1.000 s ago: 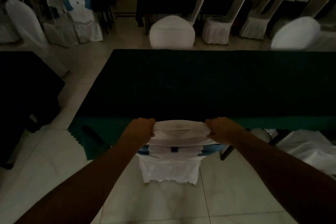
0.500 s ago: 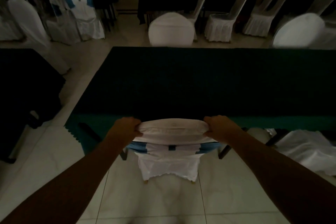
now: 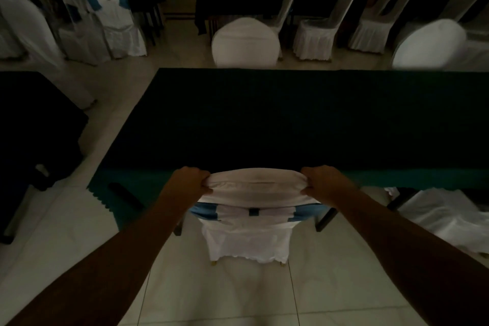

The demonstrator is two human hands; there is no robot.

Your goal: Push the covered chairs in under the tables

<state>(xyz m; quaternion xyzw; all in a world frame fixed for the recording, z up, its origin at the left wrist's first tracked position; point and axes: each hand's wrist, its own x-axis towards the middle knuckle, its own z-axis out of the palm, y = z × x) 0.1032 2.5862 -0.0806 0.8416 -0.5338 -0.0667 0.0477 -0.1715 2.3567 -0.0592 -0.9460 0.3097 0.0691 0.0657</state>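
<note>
A chair in a white cover with a blue sash stands right in front of me, its back top against the near edge of a long table with a dark green cloth. My left hand grips the left corner of the chair back. My right hand grips the right corner. The chair's seat is hidden under the table and cloth.
A second dark table stands to the left. Two white covered chairs sit at the green table's far side, with several more behind and at left. A white cloth lies on the tiled floor at right.
The chair back has moved slightly forward toward the table edge, with both hands still holding its top corners.
</note>
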